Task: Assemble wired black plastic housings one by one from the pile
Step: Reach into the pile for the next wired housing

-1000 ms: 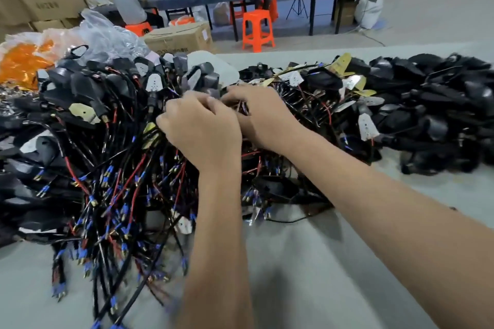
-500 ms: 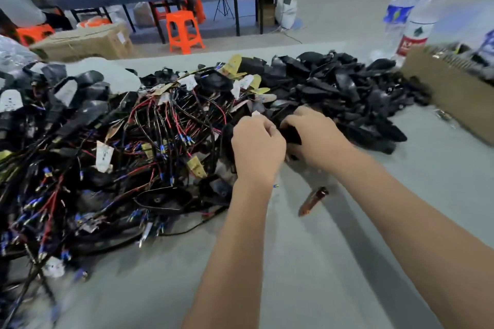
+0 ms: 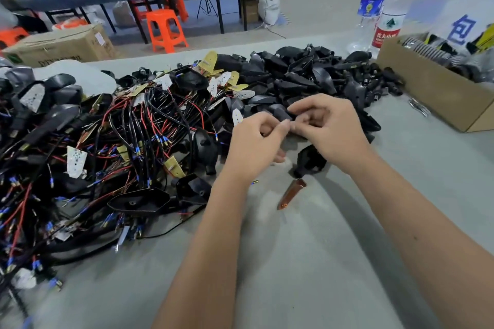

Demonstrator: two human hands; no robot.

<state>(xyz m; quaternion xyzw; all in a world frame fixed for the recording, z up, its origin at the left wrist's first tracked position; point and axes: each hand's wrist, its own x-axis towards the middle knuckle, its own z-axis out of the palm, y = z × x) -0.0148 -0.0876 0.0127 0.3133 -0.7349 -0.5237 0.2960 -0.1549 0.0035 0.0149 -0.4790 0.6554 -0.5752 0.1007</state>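
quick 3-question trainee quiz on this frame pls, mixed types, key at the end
1. True or false: the amber lens lies on the grey table, apart from both hands.
2. What does the right hand pinch? A) a water bottle B) a black housing C) the cardboard box
3. Fill in: the two water bottles stand behind the ____ at the right.

Key
1. True: it lies below the hands, touched by neither.
2. B: the left hand meets it at the same piece, by the pile's edge.
3. Cardboard box.
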